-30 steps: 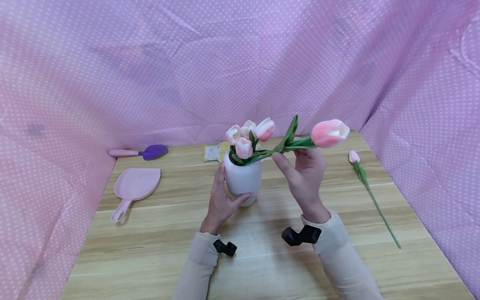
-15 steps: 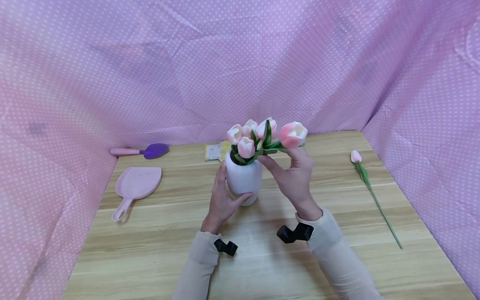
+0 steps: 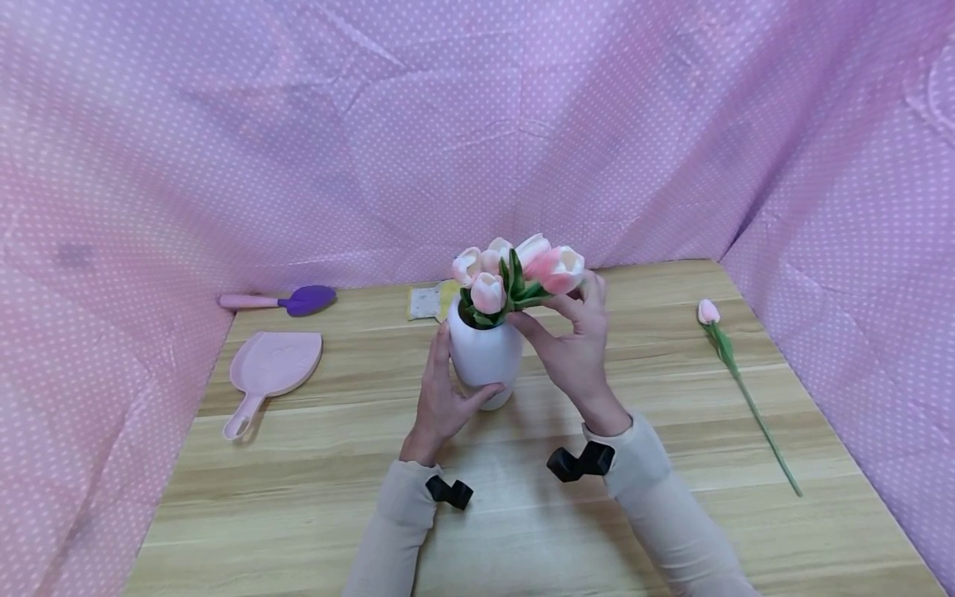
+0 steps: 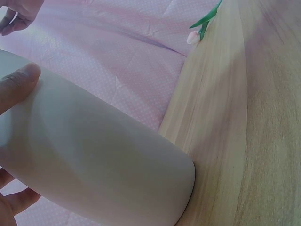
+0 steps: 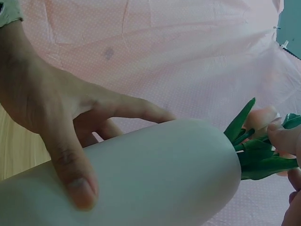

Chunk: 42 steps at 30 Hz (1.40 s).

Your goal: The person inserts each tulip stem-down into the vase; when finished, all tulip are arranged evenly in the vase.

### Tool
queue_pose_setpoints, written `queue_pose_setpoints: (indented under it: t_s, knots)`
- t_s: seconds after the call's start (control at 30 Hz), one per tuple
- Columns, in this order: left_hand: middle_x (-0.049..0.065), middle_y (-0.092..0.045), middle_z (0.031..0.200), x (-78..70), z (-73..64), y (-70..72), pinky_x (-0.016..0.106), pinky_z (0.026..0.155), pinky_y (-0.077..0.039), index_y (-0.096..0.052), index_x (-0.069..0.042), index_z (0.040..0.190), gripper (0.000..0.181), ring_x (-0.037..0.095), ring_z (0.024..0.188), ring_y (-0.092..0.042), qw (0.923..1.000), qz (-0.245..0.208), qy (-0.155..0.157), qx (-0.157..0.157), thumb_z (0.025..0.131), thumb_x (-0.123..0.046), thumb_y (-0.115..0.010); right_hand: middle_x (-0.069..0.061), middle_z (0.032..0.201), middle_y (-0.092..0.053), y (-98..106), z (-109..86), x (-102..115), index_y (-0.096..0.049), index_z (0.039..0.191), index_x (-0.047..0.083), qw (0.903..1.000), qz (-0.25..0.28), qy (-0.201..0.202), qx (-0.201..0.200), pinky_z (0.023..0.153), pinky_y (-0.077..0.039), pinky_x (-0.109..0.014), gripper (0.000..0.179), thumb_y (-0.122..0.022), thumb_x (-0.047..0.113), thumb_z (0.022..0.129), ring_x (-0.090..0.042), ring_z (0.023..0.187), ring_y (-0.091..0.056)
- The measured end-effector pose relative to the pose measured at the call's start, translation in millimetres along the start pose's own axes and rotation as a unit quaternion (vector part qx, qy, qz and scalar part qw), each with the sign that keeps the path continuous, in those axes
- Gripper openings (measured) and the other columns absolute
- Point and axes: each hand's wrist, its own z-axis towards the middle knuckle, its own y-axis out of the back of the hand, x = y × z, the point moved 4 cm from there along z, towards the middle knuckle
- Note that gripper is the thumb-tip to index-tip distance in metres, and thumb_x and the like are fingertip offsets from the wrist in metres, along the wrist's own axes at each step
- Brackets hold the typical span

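Note:
My left hand [image 3: 438,405] grips a white vase [image 3: 487,358] from its left side, thumb across the front. The vase stands on the table. Several pink-and-white tulips [image 3: 488,293] rise from its mouth. At the right of the rim, my right hand [image 3: 578,356] pinches the stem of another pink tulip [image 3: 559,270], whose bloom leans right beside the others. The stem's lower end is hidden inside the vase. In the right wrist view, the thumb [image 5: 285,140] of the right hand lies against the green leaves [image 5: 258,162] just above the rim.
One more tulip [image 3: 708,313] lies on the wooden table [image 3: 336,497] at the right. On the left are a pink dustpan [image 3: 272,363] and a trowel [image 3: 309,300] with a purple blade. A yellow-and-white packet [image 3: 425,303] lies behind the vase. Pink dotted cloth [image 3: 448,124] encloses the table.
My right hand has moved left toward the vase, and the tulip's stem has slid deeper into it. The bloom now sits against the others. My left hand has kept its hold on the vase.

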Motion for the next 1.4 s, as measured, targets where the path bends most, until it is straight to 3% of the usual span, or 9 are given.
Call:
queue_pose_setpoints:
  t_s: [0.17, 0.23, 0.4, 0.5, 0.87, 1.1, 1.17, 1.4]
  knots:
    - [0.032, -0.037, 0.151, -0.2, -0.2, -0.2, 0.064, 0.105, -0.047, -0.009, -0.016, 0.160, 0.104, 0.048, 0.134, -0.047, 1.0000, 0.002, 0.000, -0.001, 0.084, -0.060, -0.064, 0.010, 0.121, -0.055, -1.4, -2.3, -2.5, -0.077, 0.095, -0.001, 0.9998, -0.007, -0.012, 0.012, 0.090, -0.029, -0.025, 0.032, -0.089, 0.020, 0.074, -0.007, 0.113, -0.035]
    - [0.032, -0.037, 0.151, -0.3, -0.3, 0.0, 0.064, 0.105, -0.047, -0.009, -0.016, 0.161, 0.104, 0.047, 0.133, -0.047, 1.0000, 0.002, -0.003, -0.002, 0.084, -0.060, -0.065, 0.003, 0.119, -0.058, -1.9, -2.1, -2.5, -0.078, 0.096, 0.000, 0.9997, -0.013, -0.012, 0.018, 0.089, -0.029, -0.025, 0.030, -0.089, 0.006, 0.068, -0.007, 0.114, -0.035]
    - [0.030, -0.036, 0.152, -0.3, -0.3, 0.2, 0.062, 0.104, -0.049, -0.009, -0.017, 0.161, 0.105, 0.046, 0.134, -0.047, 1.0000, -0.001, -0.007, -0.003, 0.083, -0.056, -0.069, -0.019, 0.114, -0.061, -3.5, -1.6, -2.9, -0.078, 0.097, 0.002, 0.9994, -0.024, -0.001, 0.023, 0.088, -0.027, -0.025, 0.032, -0.088, -0.001, 0.066, -0.008, 0.116, -0.035]
    - [0.030, -0.037, 0.152, 0.2, -0.5, 0.3, 0.062, 0.104, -0.049, -0.010, -0.017, 0.161, 0.106, 0.046, 0.134, -0.047, 1.0000, -0.002, -0.008, -0.004, 0.083, -0.055, -0.071, -0.023, 0.115, -0.060, -4.7, -1.9, -3.5, -0.078, 0.097, 0.002, 0.9992, -0.030, 0.002, 0.027, 0.088, -0.027, -0.025, 0.034, -0.088, -0.002, 0.065, -0.007, 0.117, -0.035]
    - [0.029, -0.036, 0.153, 0.6, -0.4, 0.7, 0.062, 0.105, -0.048, -0.011, -0.015, 0.160, 0.108, 0.045, 0.134, -0.046, 0.9999, -0.007, -0.008, -0.002, 0.082, -0.050, -0.076, -0.023, 0.127, -0.056, -0.3, -4.3, -0.4, -0.076, 0.103, -0.001, 0.9990, -0.016, 0.004, 0.041, 0.090, -0.034, -0.026, 0.036, -0.089, 0.008, 0.071, -0.009, 0.120, -0.041]
    - [0.029, -0.036, 0.153, 1.6, -0.8, 0.6, 0.063, 0.106, -0.047, -0.010, -0.016, 0.160, 0.109, 0.046, 0.134, -0.046, 1.0000, -0.006, -0.004, 0.002, 0.081, -0.047, -0.078, 0.001, 0.124, -0.053, 10.0, -2.3, 2.7, -0.072, 0.103, -0.005, 0.9995, 0.017, 0.005, 0.027, 0.105, -0.041, -0.027, 0.036, -0.087, 0.010, 0.075, -0.011, 0.119, -0.050]
    - [0.029, -0.035, 0.153, 1.4, -0.8, 0.3, 0.063, 0.106, -0.047, -0.009, -0.017, 0.160, 0.108, 0.046, 0.135, -0.046, 1.0000, -0.009, -0.003, 0.004, 0.082, -0.049, -0.076, 0.000, 0.124, -0.054, 14.1, -1.5, 4.6, -0.070, 0.105, -0.007, 0.9994, 0.024, 0.008, 0.022, 0.106, -0.041, -0.028, 0.037, -0.087, 0.011, 0.076, -0.011, 0.120, -0.051]
    - [0.030, -0.034, 0.154, 1.2, -0.8, -0.1, 0.064, 0.107, -0.045, -0.007, -0.019, 0.160, 0.106, 0.048, 0.136, -0.045, 0.9999, -0.009, 0.005, 0.008, 0.084, -0.054, -0.071, 0.008, 0.120, -0.056, 34.3, 1.4, 3.9, -0.066, 0.107, -0.014, 0.9986, 0.052, 0.001, -0.003, 0.094, -0.044, -0.023, 0.050, -0.081, 0.029, 0.085, -0.009, 0.112, -0.053]
